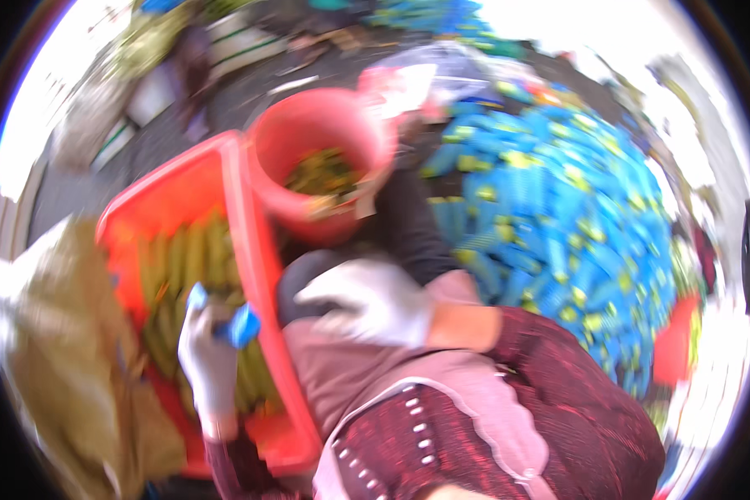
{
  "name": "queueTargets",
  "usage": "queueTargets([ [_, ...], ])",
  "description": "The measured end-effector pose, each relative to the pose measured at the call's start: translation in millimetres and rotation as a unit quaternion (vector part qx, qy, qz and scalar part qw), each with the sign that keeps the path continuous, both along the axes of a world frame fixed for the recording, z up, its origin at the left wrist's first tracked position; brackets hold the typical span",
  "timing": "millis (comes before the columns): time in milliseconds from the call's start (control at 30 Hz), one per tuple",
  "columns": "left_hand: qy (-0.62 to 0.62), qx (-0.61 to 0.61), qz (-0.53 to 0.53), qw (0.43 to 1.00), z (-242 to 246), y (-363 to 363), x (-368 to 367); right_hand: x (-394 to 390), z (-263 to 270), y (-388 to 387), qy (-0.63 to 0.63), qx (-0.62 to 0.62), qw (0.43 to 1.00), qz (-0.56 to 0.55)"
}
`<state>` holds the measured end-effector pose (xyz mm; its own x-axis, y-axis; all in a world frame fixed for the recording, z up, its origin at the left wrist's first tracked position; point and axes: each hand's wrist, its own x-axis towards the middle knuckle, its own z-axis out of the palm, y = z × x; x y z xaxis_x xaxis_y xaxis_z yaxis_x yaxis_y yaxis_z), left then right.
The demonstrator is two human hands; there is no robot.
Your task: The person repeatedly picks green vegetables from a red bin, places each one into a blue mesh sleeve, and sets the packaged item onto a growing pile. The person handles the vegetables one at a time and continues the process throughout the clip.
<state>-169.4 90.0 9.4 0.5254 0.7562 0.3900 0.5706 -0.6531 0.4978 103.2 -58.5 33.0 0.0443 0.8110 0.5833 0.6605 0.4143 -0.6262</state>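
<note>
My left hand (207,359), in a white glove, is closed around a blue piece of what looks like net sleeving (245,326). It is over a red plastic crate (234,181) in which long green vegetables (190,256), like cucumbers or zucchini, lie side by side. Whether one of them is inside the blue piece, I cannot tell. Across my lap is my right hand (375,306), also white-gloved and blurred by motion. Its thumb and fingers are apart, with nothing seen between them.
Beyond my knees stands a red bucket (325,119) with greenish scraps at its bottom. A large heap of vegetables in blue net sleeves (556,206) rises on the right. At left sits a tan sack (69,362). Other people (325,31) are partly visible at the top, blurred.
</note>
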Motion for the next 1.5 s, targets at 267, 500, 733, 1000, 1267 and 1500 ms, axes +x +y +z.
queueTargets([
  [267,-0.239,-0.203,-0.127,0.941,42.4,-94.4,94.9,3.2,9.9,-30.0,-0.065,-0.080,0.975,-0.197],
  [500,-0.395,-0.555,-0.259,0.685,18.5,-112.4,127.0,5.5,10.1,-75.0,0.196,0.013,0.976,-0.094],
  [733,-0.129,0.116,-0.295,0.940,63.3,-138.0,143.4,28.2,39.2,-64.1,0.032,-0.301,0.951,0.065],
  [1000,-0.102,-0.034,-0.223,0.969,-18.9,-51.5,85.7,88.8,-7.8,-64.0,0.576,-0.088,0.801,0.135],
  [1267,0.310,-0.419,0.118,0.845,-214.6,84.2,-90.5,135.0,-89.2,-128.3,0.677,-0.126,0.724,0.030],
  [1500,0.315,-0.388,0.198,0.843,-292.9,22.2,-58.9,81.4,-58.4,-89.1,0.660,-0.234,0.711,0.065],
])
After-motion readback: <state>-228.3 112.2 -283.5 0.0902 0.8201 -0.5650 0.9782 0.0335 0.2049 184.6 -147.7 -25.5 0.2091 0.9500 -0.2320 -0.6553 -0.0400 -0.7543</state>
